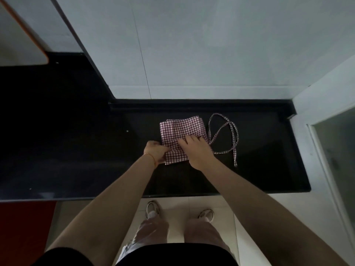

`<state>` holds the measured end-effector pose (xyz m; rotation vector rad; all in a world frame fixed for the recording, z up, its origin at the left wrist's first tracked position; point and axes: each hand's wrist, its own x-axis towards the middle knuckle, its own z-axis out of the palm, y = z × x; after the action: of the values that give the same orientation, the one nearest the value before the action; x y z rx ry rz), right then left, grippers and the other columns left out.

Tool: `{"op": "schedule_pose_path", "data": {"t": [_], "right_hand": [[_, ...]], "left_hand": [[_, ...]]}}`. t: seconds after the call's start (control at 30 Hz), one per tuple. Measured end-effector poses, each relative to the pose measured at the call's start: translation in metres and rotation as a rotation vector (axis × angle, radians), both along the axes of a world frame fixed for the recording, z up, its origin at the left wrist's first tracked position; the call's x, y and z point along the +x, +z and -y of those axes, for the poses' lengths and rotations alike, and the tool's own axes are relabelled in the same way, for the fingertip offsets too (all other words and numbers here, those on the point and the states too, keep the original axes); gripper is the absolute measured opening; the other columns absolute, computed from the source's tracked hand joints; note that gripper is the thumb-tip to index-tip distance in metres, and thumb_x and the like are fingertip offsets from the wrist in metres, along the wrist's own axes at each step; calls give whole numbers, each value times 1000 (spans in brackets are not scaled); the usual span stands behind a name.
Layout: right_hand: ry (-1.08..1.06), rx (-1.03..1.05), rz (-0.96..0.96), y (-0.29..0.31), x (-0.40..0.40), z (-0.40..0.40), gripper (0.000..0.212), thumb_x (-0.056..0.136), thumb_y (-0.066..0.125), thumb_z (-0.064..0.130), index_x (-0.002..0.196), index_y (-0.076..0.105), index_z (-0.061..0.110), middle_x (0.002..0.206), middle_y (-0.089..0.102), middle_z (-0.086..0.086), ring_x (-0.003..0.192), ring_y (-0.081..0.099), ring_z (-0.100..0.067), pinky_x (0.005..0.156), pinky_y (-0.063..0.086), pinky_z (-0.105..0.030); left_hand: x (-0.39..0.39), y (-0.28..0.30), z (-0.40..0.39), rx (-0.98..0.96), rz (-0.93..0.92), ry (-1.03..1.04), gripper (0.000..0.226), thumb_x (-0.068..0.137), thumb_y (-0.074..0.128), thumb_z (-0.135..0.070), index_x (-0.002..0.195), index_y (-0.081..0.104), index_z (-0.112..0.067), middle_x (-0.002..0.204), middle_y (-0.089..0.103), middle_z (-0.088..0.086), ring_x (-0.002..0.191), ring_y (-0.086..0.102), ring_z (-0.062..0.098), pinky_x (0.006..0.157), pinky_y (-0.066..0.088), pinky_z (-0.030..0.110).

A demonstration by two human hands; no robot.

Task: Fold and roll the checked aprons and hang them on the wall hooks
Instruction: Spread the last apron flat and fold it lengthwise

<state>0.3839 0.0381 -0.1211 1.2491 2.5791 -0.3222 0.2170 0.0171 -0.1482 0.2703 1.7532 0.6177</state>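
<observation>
A red-and-white checked apron (179,131) lies folded into a small rectangle on the black counter (259,169). Its checked straps (222,131) trail in loops to the right of the fold. My left hand (156,151) grips the apron's near left edge with curled fingers. My right hand (196,150) lies on top of the near right part of the fold, fingers spread and pressing it down. No wall hooks are in view.
A pale wall (211,54) rises directly behind the counter. A white wall and a glass panel (338,150) close the right side. A cabinet with an orange edge (25,35) hangs at the upper left. My feet stand on pale floor tiles (178,208) below the counter's front edge.
</observation>
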Motion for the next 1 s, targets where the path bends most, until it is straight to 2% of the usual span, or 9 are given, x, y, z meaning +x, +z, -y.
{"op": "schedule_pose_path", "data": {"t": [0.17, 0.23, 0.3, 0.4, 0.53, 0.63, 0.73, 0.9, 1.0], "right_hand": [[8, -43, 27, -3, -1, -4, 48, 90, 60, 15, 135, 43, 14, 128, 55, -9, 115, 54, -26, 97, 45, -40], [0, -54, 15, -2, 1, -10, 36, 91, 60, 17, 125, 51, 14, 116, 62, -6, 102, 59, -23, 89, 48, -36], [9, -65, -27, -2, 3, -15, 30, 90, 62, 25, 118, 57, 14, 106, 66, -4, 95, 63, -22, 86, 50, -35], [99, 11, -53, -4, 11, -23, 28, 89, 61, 36, 108, 62, 17, 105, 66, -1, 101, 61, -22, 94, 45, -38], [180, 30, 121, -4, 28, -26, 49, 87, 66, 31, 131, 50, 18, 132, 52, -2, 125, 46, -22, 111, 31, -39], [81, -65, 19, -8, 36, -31, 49, 86, 66, 18, 132, 49, 19, 130, 52, -2, 121, 50, -23, 108, 37, -38], [-251, -306, -287, -4, 46, -43, 32, 83, 68, 16, 114, 60, 22, 107, 62, 3, 100, 61, -17, 87, 51, -32], [-680, -561, -573, 3, 59, -58, 23, 90, 65, 21, 112, 65, 16, 97, 66, 4, 91, 62, -15, 70, 47, -24], [-777, -620, -601, 1, 60, -63, 44, 88, 70, 26, 129, 56, 16, 111, 59, 6, 104, 57, -14, 85, 47, -27]], "left_hand": [[17, 22, -4, 554, -942, -639, 49, 85, 61, -6, 132, 49, -13, 131, 49, 7, 121, 47, 25, 104, 44, 40], [25, 24, -11, 678, -899, -905, 28, 94, 53, -16, 121, 60, -16, 122, 57, 0, 114, 52, 18, 104, 43, 39], [24, 16, -17, 530, -758, -1068, 27, 101, 43, -27, 114, 64, -19, 116, 60, -2, 108, 55, 16, 102, 44, 39], [16, 4, -20, 420, -616, -1066, 33, 99, 44, -41, 119, 63, -22, 121, 56, -6, 111, 55, 13, 100, 46, 36], [12, 6, -26, 388, -659, -1184, 75, 80, 54, -75, 137, 52, -25, 140, 47, -5, 120, 50, 15, 105, 44, 39], [9, 10, -23, 340, -692, -1320, 93, 71, 73, -67, 147, 36, -27, 153, 34, -4, 135, 39, 21, 114, 34, 43], [1, 5, -22, 341, -527, -1147, 73, 71, 81, -36, 133, 43, -34, 139, 46, -3, 126, 48, 21, 107, 44, 45], [-10, 9, -27, 359, -214, -520, 40, 83, 73, -13, 119, 58, -23, 118, 60, -2, 111, 57, 18, 104, 47, 43], [-8, 5, -31, 334, -224, -377, 26, 89, 68, -17, 115, 61, -21, 114, 64, -1, 106, 60, 15, 100, 49, 37]]}}
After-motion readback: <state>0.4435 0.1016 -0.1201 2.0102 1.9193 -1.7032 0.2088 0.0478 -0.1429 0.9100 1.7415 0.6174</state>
